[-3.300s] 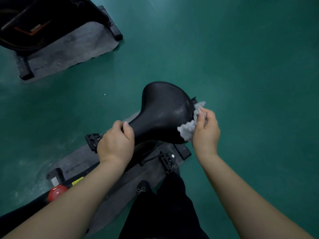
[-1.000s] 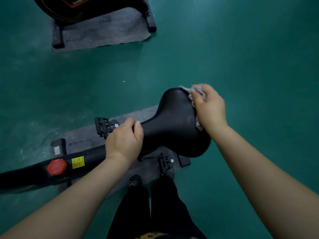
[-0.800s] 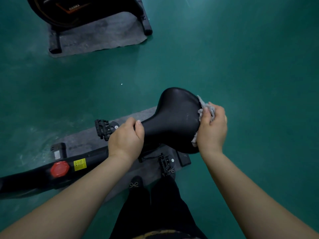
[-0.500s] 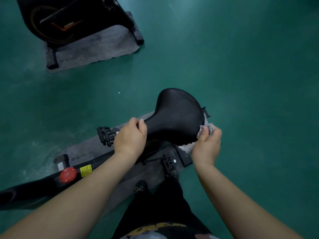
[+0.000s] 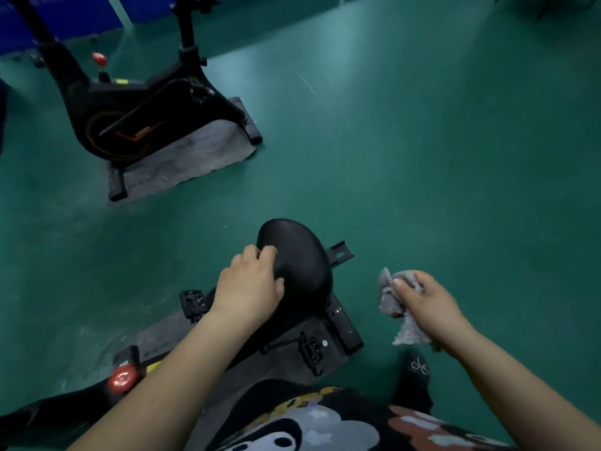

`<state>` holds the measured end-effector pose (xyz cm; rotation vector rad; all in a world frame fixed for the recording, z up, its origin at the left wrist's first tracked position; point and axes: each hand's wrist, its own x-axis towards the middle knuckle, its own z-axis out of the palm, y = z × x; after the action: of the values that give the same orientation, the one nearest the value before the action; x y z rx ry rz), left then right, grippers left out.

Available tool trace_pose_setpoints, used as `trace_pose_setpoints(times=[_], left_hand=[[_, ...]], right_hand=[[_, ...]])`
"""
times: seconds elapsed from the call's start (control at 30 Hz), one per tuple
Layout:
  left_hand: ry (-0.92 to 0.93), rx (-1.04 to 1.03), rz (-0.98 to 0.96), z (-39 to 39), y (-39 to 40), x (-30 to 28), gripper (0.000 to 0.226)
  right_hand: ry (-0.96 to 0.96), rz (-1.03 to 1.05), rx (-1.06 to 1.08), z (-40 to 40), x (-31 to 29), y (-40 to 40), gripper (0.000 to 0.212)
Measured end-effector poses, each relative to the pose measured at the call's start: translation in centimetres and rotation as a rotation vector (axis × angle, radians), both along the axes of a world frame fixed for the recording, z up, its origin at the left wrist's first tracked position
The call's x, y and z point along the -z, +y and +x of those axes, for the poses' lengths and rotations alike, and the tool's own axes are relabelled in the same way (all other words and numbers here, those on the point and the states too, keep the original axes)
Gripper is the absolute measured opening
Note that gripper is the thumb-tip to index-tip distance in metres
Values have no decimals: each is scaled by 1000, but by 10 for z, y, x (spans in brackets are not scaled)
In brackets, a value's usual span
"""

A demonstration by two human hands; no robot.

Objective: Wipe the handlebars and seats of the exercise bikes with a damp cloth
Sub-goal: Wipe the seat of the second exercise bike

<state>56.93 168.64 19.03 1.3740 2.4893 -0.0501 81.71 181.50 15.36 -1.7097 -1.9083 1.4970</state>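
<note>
Two bikes in view: the far bike (image 5: 136, 122) stands on its mat (image 5: 195, 161) upper left with seat and handlebars cut off by the frame edge; the near bike (image 5: 48, 415) is mostly hidden under my arms. One seat (image 5: 299, 265) visible at centre, my left hand (image 5: 250, 291) curled on its left edge, covering its nose. My right hand (image 5: 426, 304) grips the one cloth (image 5: 396, 301), bunched, just right of the seat and clear of it.

Both bare forearms reach forward: the left hand (image 5: 248, 289) rests with curled fingers, while the right hand (image 5: 422, 299) grips closed, held apart.
</note>
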Motion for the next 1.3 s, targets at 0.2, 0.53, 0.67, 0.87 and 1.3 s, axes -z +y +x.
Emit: trace_pose_setpoints(times=[0.2, 0.53, 0.67, 0.87, 1.3], left_hand=[[-167, 129, -204, 96, 91, 6, 48], [-154, 225, -317, 167, 225, 3, 48], [-202, 171, -431, 138, 257, 5, 47], [-280, 46, -448, 70, 327, 33, 45], [-191, -128, -186, -126, 489, -3, 43]], right_hand=[[-61, -2, -180, 85, -17, 122, 7], [-89, 25, -311, 122, -30, 253, 6], [-120, -6, -419, 90, -23, 292, 9], [-166, 24, -597, 14, -23, 379, 12], [-166, 86, -707, -194, -39, 559, 13]])
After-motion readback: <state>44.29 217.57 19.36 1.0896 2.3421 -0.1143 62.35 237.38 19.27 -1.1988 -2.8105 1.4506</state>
